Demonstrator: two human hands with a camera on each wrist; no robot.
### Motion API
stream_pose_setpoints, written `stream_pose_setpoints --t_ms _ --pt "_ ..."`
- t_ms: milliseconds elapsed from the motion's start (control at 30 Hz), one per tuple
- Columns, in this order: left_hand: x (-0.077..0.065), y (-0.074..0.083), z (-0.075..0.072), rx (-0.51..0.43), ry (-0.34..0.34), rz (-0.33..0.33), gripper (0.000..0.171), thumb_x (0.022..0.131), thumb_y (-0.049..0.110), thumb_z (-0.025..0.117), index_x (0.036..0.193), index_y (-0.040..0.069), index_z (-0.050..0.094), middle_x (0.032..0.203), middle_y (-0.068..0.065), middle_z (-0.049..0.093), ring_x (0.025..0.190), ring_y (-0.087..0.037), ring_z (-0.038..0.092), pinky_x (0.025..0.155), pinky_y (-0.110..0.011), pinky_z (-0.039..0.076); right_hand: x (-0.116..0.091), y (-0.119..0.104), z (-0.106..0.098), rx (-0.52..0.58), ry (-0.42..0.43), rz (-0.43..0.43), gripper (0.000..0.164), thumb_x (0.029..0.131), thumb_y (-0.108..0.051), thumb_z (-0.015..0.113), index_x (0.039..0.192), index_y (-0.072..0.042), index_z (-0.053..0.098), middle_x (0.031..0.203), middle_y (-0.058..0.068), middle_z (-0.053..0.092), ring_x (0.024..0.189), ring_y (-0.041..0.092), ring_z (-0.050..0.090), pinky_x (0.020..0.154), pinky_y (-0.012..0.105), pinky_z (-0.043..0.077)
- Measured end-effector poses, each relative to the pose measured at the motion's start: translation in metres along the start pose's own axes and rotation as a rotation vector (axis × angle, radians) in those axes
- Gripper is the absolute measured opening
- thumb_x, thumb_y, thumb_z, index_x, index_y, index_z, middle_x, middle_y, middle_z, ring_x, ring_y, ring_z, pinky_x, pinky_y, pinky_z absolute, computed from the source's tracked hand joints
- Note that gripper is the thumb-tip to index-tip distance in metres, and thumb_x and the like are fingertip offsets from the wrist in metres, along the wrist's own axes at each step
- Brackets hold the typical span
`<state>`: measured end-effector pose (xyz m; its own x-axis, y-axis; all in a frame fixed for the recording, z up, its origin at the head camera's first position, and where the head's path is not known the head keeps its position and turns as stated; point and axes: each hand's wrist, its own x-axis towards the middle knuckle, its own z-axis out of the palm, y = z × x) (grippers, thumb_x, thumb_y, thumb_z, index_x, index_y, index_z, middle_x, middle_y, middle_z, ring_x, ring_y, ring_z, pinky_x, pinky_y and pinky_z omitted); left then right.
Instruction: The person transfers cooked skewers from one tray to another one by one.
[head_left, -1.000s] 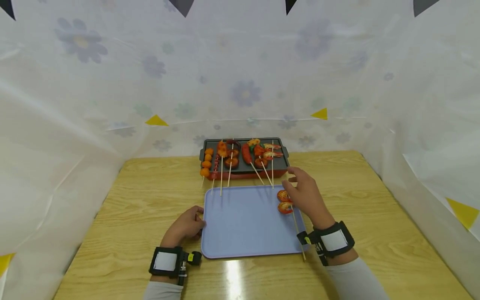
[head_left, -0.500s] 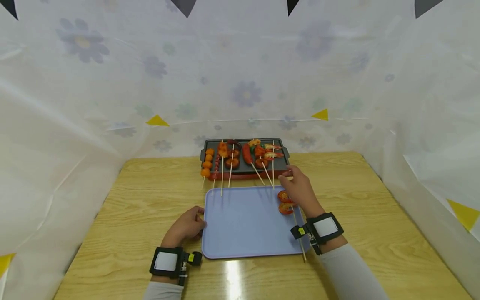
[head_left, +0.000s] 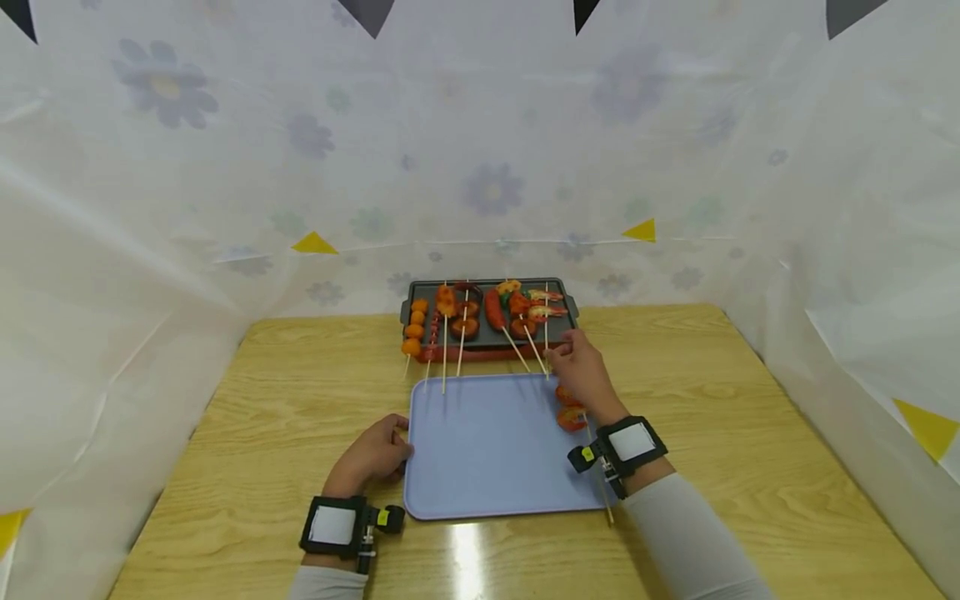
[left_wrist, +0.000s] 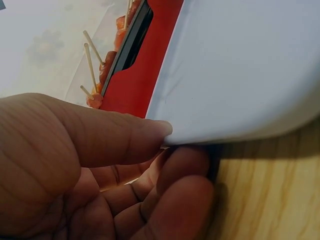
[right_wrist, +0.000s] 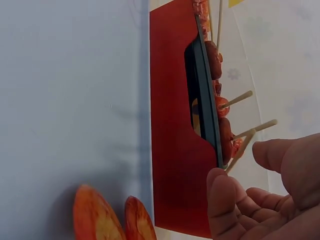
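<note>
At the left edge of a light purple tray (head_left: 487,450), my left hand (head_left: 375,448) pinches the rim, thumb on top and fingers curled below, as the left wrist view shows. My right hand (head_left: 587,375) is at the front right of a small tabletop grill (head_left: 480,353). Its thumb and index finger stand apart on either side of the shrimp skewer's stick (right_wrist: 242,150). The shrimp (head_left: 547,312) lie on the grill plate. Partly hidden under my right forearm, a skewer of red-rimmed slices (head_left: 572,418) rests on the tray's right side.
Several other skewers lie on the grill, sticks toward me: orange balls (head_left: 412,331), a red sausage (head_left: 495,310), round brown slices (head_left: 465,328). All stand on a wooden table (head_left: 300,358). A floral plastic sheet (head_left: 480,125) encloses the back and sides.
My right hand has moved left, from beside the grill's right corner to the shrimp skewer's stick. My left hand and the tray have stayed in place.
</note>
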<state>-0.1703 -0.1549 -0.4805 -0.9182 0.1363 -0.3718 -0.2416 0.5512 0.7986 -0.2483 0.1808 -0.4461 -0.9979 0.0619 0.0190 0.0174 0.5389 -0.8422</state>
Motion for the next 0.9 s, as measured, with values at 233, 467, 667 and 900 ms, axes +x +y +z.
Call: stream_pose_setpoints --t_ms 233,467,667,900 --pt "-0.005 -0.006 0.006 0.001 -0.01 0.036 0.036 0.093 0.001 0.058 0.127 -0.004 0.049 0.077 -0.009 0.056 0.06 -0.02 0.055 0.053 -0.031 0.046 0.0 0.005 0.005 0.074 -0.047 0.052 0.049 0.099 -0.014 0.055 0.142 0.002 0.04 0.102 0.016 0.061 0.07 0.022 0.061 0.061 0.034 0.052" --pt "-0.004 0.002 0.002 0.011 0.01 0.049 0.037 0.093 0.001 0.058 0.128 -0.005 0.049 0.079 -0.01 0.056 0.062 -0.02 0.056 0.054 -0.032 0.048 0.007 -0.002 -0.003 0.166 -0.083 0.067 0.049 0.097 -0.01 0.052 0.143 0.003 0.038 0.096 0.014 0.056 0.068 0.022 0.057 0.068 0.043 0.052" --pt "-0.004 0.003 -0.001 0.006 0.013 0.028 0.038 0.093 0.001 0.059 0.129 -0.004 0.049 0.081 -0.01 0.056 0.063 -0.021 0.057 0.055 -0.032 0.049 0.013 0.0 -0.005 0.194 -0.121 0.096 0.048 0.094 -0.007 0.049 0.14 0.005 0.04 0.085 0.006 0.047 0.063 0.017 0.047 0.06 0.036 0.045" --pt "-0.003 0.003 0.0 0.007 0.013 0.023 0.039 0.093 0.001 0.059 0.129 -0.004 0.049 0.082 -0.01 0.057 0.065 -0.021 0.057 0.056 -0.032 0.049 0.014 0.004 -0.007 0.148 -0.162 0.161 0.043 0.095 -0.011 0.052 0.134 0.006 0.045 0.089 0.011 0.054 0.063 0.018 0.053 0.06 0.036 0.048"
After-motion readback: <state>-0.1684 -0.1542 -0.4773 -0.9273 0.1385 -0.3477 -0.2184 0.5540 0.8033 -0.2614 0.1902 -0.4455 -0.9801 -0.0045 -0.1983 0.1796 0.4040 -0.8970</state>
